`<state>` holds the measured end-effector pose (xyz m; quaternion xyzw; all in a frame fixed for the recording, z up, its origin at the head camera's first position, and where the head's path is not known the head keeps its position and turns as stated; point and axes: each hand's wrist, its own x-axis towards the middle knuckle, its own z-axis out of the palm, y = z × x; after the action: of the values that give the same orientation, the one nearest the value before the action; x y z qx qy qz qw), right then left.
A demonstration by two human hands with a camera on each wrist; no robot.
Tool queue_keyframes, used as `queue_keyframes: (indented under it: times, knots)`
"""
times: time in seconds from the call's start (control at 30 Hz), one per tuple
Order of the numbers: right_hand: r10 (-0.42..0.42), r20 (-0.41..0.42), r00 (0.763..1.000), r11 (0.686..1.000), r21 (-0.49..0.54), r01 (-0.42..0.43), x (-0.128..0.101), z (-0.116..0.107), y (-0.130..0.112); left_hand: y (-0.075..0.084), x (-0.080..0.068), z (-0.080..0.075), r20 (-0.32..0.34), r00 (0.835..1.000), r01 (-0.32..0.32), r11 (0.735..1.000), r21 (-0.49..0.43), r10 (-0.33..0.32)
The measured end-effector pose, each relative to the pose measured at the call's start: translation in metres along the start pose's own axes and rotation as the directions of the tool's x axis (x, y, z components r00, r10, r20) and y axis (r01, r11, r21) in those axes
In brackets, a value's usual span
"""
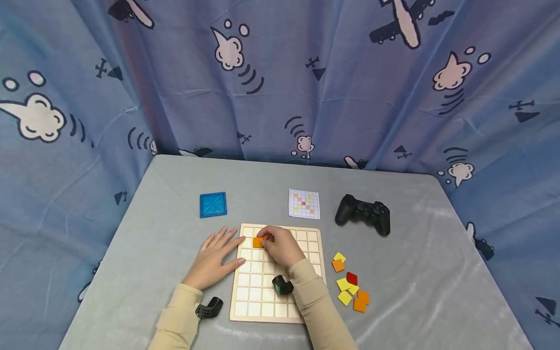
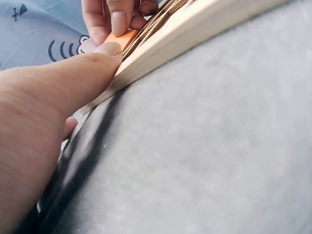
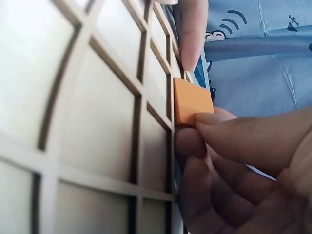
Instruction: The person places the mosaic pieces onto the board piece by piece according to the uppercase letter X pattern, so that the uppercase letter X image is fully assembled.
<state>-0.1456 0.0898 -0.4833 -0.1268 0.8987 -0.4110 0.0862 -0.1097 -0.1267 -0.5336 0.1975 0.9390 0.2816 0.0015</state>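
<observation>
A wooden grid board [image 1: 255, 294] with square cells lies on the grey table. Over its upper left part my right hand [image 1: 282, 247] pinches an orange square tile [image 1: 258, 242] between thumb and fingers. The right wrist view has this tile [image 3: 192, 102] tilted against the grid's ridges; whether it sits inside a cell I cannot tell. My left hand [image 1: 214, 262] is spread flat on the table, with fingertips and thumb touching the board's left edge. In the left wrist view the left thumb [image 2: 83, 73] presses that wooden edge, close to the tile.
Right of the board lie several loose yellow, orange and red tiles [image 1: 352, 278]. Behind the board are a blue square tray [image 1: 213, 204], a card with a coloured grid pattern [image 1: 304, 204] and a black game controller [image 1: 363, 214]. A patterned blue curtain [image 1: 271, 112] hangs behind the table.
</observation>
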Motion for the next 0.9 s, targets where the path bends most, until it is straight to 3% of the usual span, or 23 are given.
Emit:
queue_keyframes:
  times: [0.43,0.7,0.9]
  knots:
    - [-0.066,-0.027,0.997,0.996,-0.069,0.064,-0.0024,0.0011,-0.0005,-0.0011,0.0007,0.0015,-0.013,1.000,-0.007,1.000,-0.010,0.007]
    - [-0.070,-0.062,0.996,0.992,-0.113,0.062,-0.0033,0.0046,-0.0002,-0.0018,0.0016,0.0010,-0.053,0.998,-0.034,0.999,-0.006,0.034]
    - [-0.061,-0.061,0.996,0.990,-0.135,0.052,-0.0045,0.0076,-0.0001,-0.0017,0.0009,0.0003,-0.044,0.999,-0.031,1.000,-0.002,0.031]
